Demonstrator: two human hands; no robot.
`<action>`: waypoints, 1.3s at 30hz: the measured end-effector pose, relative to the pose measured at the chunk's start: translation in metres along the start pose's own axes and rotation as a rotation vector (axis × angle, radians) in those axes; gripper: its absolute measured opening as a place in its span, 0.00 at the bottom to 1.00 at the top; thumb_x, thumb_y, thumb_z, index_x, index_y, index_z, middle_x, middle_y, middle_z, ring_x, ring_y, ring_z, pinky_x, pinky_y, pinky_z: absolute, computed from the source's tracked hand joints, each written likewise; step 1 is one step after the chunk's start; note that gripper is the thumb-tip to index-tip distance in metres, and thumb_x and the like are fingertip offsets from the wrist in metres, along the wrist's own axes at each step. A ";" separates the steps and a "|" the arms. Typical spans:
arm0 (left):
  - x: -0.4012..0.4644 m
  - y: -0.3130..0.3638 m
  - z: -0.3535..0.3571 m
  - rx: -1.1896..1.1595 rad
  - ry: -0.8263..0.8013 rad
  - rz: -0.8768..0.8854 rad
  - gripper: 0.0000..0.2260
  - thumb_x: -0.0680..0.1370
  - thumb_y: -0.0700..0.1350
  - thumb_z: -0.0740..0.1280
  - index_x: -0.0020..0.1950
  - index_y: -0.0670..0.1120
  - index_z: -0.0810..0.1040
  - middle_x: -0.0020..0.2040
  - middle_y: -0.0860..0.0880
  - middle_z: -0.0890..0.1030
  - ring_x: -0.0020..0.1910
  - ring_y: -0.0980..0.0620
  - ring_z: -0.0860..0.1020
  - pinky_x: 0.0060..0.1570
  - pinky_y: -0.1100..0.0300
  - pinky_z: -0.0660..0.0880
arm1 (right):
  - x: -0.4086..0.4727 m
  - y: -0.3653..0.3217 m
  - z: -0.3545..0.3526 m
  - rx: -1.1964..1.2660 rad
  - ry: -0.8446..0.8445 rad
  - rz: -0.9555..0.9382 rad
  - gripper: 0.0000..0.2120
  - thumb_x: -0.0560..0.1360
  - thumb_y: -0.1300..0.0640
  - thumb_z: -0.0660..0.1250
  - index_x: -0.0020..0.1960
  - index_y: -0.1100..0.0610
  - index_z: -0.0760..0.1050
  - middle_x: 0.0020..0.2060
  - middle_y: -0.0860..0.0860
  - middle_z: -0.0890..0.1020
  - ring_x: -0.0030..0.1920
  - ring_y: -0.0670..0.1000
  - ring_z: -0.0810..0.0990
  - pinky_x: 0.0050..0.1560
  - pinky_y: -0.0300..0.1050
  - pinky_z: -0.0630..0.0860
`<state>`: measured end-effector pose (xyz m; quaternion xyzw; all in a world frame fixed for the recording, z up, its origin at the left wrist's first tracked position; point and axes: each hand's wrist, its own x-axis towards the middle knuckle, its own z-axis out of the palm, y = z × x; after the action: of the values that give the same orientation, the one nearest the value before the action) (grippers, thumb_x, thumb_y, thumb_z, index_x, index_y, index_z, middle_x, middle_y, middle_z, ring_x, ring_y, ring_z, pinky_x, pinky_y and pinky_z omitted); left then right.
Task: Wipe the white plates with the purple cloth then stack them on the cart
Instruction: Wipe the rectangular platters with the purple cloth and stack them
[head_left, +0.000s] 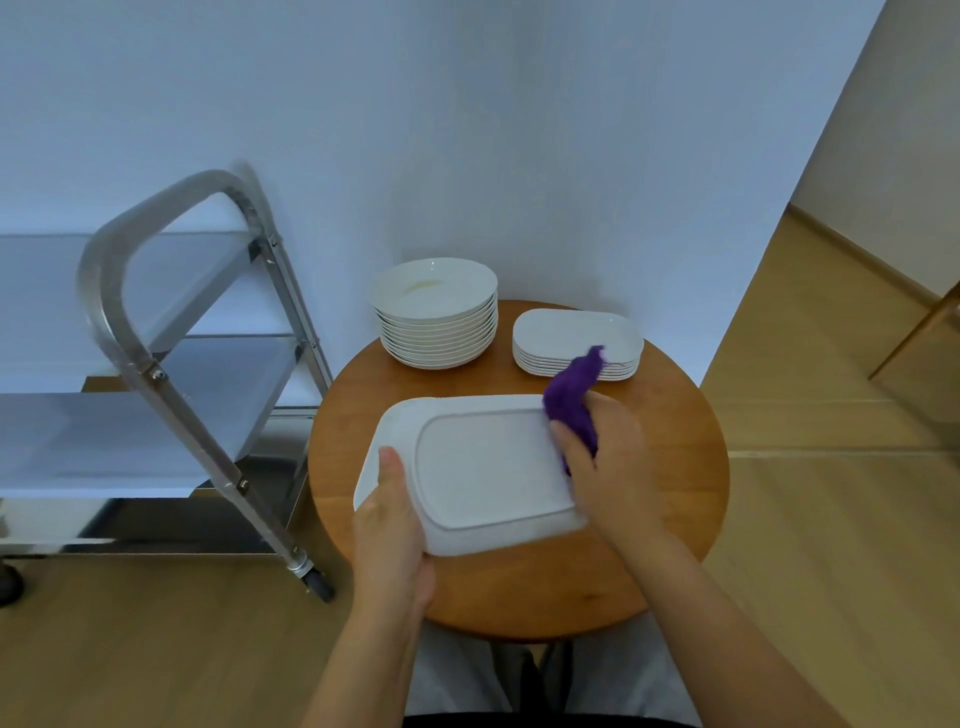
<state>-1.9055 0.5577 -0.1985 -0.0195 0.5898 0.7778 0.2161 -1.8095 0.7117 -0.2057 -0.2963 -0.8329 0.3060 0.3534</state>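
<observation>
A white rectangular plate (483, 467) is held upside down above the round wooden table (665, 415), its underside facing me. My left hand (389, 525) grips the plate's near left edge, thumb on top. My right hand (608, 462) holds the purple cloth (571, 400) bunched against the plate's right edge. Behind stand a stack of round white plates (435, 312) and a stack of rectangular white plates (576, 340). The steel cart (156, 364) is at the left.
The cart's shelves (104, 436) hold no plates that I can see; its handle bar (119, 249) and a wheel (317, 582) stand close to the table's left side. White wall behind, wooden floor around, a wooden leg (919, 332) at far right.
</observation>
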 end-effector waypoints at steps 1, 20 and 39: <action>0.002 0.001 -0.003 0.014 0.003 0.020 0.14 0.78 0.58 0.57 0.47 0.53 0.78 0.37 0.53 0.85 0.38 0.52 0.83 0.31 0.60 0.76 | 0.002 0.000 -0.001 0.112 0.035 0.089 0.09 0.77 0.52 0.65 0.56 0.46 0.70 0.48 0.45 0.78 0.50 0.46 0.77 0.46 0.36 0.75; 0.079 -0.009 -0.046 1.410 -0.574 1.300 0.31 0.81 0.58 0.46 0.52 0.40 0.83 0.41 0.45 0.85 0.35 0.48 0.83 0.27 0.59 0.80 | -0.019 0.010 0.008 0.522 0.141 0.472 0.02 0.78 0.50 0.61 0.48 0.47 0.72 0.40 0.48 0.80 0.39 0.46 0.78 0.34 0.35 0.72; 0.122 -0.046 -0.064 1.646 -0.665 0.794 0.25 0.77 0.63 0.56 0.68 0.50 0.74 0.67 0.53 0.75 0.69 0.52 0.70 0.66 0.61 0.58 | -0.015 0.021 0.031 0.706 0.147 0.739 0.06 0.77 0.48 0.63 0.53 0.47 0.75 0.46 0.49 0.82 0.47 0.51 0.81 0.45 0.48 0.77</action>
<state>-2.0140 0.5457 -0.2944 0.5587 0.8218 0.1042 0.0398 -1.8188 0.7055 -0.2445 -0.4542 -0.4913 0.6514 0.3578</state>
